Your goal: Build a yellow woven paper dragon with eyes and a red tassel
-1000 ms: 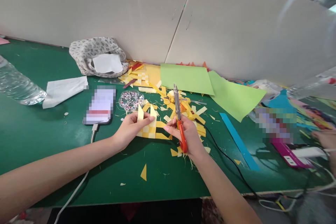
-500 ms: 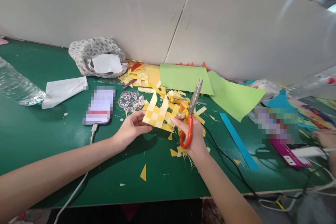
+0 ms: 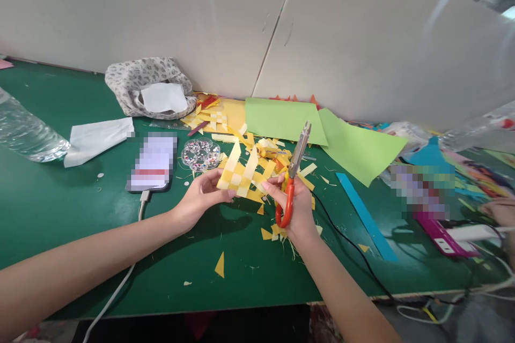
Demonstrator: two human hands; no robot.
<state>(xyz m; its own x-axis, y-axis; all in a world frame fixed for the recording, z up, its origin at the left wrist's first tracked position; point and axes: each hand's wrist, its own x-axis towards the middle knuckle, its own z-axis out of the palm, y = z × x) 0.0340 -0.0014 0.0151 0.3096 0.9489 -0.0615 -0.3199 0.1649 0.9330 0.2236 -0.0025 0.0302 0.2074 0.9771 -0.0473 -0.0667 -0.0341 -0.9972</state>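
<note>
A woven paper piece [image 3: 237, 178], a yellow and cream check with loose strips sticking up from its top, is held over the table. My left hand [image 3: 203, 193] grips its left edge, thumb at the lower front and fingers behind. My right hand [image 3: 301, 209] is closed round the scissors [image 3: 298, 155], which have orange handles and point up and away with blades together. The right thumb and fingertips also meet the paper's right side. Yellow paper scraps [image 3: 277, 153] lie behind and beneath the piece, partly hidden by my hands.
A phone [image 3: 155, 163] with a white cable and a clear sequin case [image 3: 200, 154] lie left. Green sheets [image 3: 285, 120] lie behind, a blue strip [image 3: 366, 217] right. A magenta power strip [image 3: 442, 238] is near another person's hand [image 3: 499, 209]. A bottle [image 3: 30, 128] lies far left.
My left thumb has come up onto the lower front of the woven paper. The paper has shifted very slightly left. The right hand and scissors are almost unmoved.
</note>
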